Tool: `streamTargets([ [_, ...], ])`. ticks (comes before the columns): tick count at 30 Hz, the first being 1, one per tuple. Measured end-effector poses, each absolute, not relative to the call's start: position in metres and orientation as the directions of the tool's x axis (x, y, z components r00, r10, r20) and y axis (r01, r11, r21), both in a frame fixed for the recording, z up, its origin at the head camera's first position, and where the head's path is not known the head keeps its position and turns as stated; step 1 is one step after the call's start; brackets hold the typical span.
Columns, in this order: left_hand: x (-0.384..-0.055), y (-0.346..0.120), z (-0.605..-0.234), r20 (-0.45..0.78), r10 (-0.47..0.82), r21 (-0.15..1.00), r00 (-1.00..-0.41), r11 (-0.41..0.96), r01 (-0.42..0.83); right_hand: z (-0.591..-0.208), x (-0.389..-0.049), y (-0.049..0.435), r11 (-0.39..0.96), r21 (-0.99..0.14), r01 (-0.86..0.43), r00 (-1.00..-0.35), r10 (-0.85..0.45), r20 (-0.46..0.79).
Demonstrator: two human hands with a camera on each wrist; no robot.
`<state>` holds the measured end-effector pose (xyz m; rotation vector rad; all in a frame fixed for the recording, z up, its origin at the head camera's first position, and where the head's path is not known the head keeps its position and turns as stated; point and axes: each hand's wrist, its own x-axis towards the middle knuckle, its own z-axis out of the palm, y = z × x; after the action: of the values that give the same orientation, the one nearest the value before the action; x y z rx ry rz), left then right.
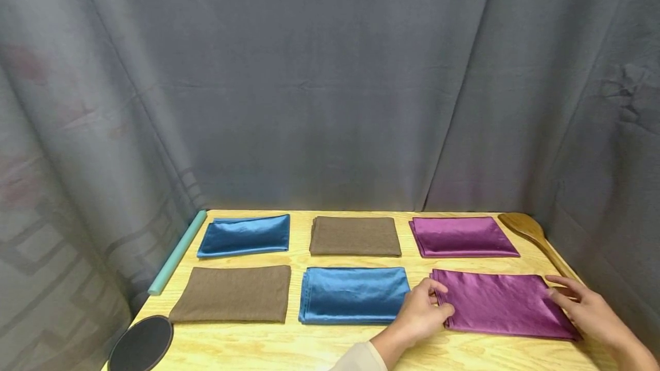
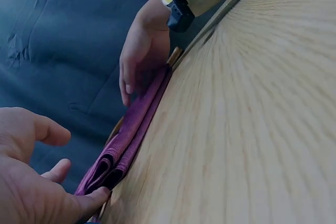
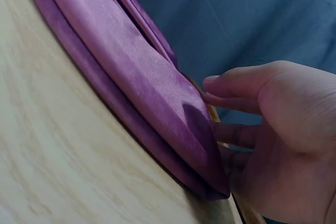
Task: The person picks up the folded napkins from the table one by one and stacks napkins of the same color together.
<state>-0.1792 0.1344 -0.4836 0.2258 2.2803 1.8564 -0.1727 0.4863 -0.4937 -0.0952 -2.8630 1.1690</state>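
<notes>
A folded shiny purple cloth (image 1: 505, 305) lies flat at the front right of the table, between my two hands. My left hand (image 1: 420, 311) is at its left edge, thumb and fingers apart; in the left wrist view a fingertip touches the folded layers (image 2: 113, 163). At the right edge is my right hand (image 1: 590, 311), its fingers loosely bent beside the cloth. The right wrist view shows those fingers (image 3: 239, 135) along the cloth's end, partly hidden behind it. Left of my left hand lies a folded blue cloth (image 1: 353, 296).
Behind are a second purple cloth (image 1: 464, 237), a brown cloth (image 1: 356, 236) and a blue cloth (image 1: 247, 237). Another brown cloth (image 1: 234, 295) lies front left, near a dark round disc (image 1: 141, 343). A teal rod (image 1: 177, 253) and a wooden spoon (image 1: 523, 226) line the sides. Grey curtains (image 1: 330, 85) surround the table.
</notes>
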Motion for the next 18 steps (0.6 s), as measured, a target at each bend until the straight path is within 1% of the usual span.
streamTargets([
  [4, -0.179, 0.142, -0.487, -0.083, 0.245, 0.995, -0.966, 0.07, -0.067, -0.499, -0.173, 0.484, 0.717, -0.691, -0.094, -0.99, 0.006, 0.14],
  [6, -0.179, 0.144, -0.489, -0.085, 0.254, 0.996, -0.963, 0.026, -0.081, -0.5, -0.173, 0.482, 0.7, -0.702, -0.134, -0.985, -0.014, 0.175],
  [9, -0.179, 0.146, -0.49, -0.095, 0.273, 0.994, -0.957, -0.027, -0.106, -0.5, -0.172, 0.479, 0.692, -0.706, -0.149, -0.982, -0.022, 0.186],
  [13, -0.178, 0.147, -0.489, -0.099, 0.303, 0.99, -0.948, -0.064, -0.124, -0.498, -0.171, 0.478, 0.727, -0.676, -0.119, -0.983, 0.008, 0.181],
  [18, -0.175, 0.151, -0.489, -0.071, 0.326, 0.985, -0.943, -0.126, -0.118, -0.497, -0.169, 0.478, 0.734, -0.669, -0.118, -0.982, 0.015, 0.189],
])
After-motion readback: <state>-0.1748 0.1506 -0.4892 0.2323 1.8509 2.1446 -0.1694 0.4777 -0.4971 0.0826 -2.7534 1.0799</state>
